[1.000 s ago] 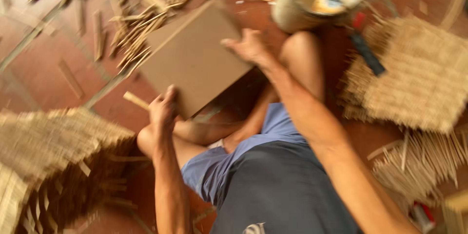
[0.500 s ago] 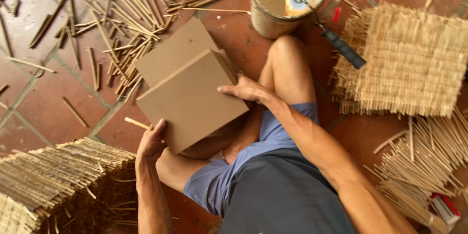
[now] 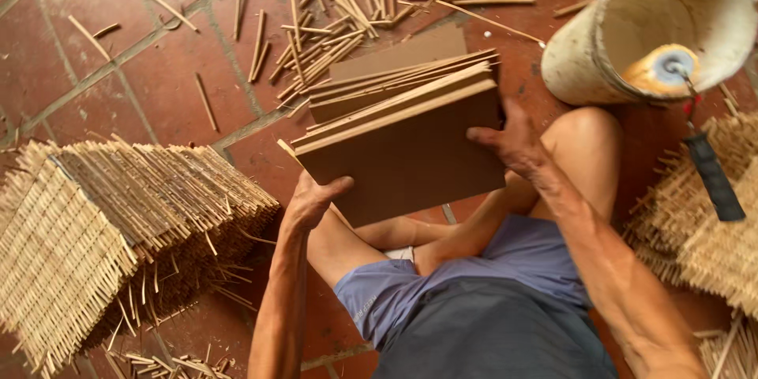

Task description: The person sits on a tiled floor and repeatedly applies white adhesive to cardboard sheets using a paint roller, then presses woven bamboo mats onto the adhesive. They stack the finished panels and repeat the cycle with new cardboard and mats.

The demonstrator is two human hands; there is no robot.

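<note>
While the person sat cross-legged on the red tile floor (image 3: 71, 47), a stack of brown boards (image 3: 403, 142) stood on edge against the knees, more upright and squared than half a second earlier, when it lay tilted flatter. Left lay woven bamboo mats (image 3: 103, 221); far right, a pale bucket (image 3: 624, 39) holding a roller (image 3: 659, 69). The right hand (image 3: 513, 142) clasped the stack's right edge, and the left hand (image 3: 312, 199) gripped its near left corner.

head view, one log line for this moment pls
left hand: grips board stack's left edge | right hand: grips right edge | brown boards: raised over lap | bucket: right | woven mats: left
</note>
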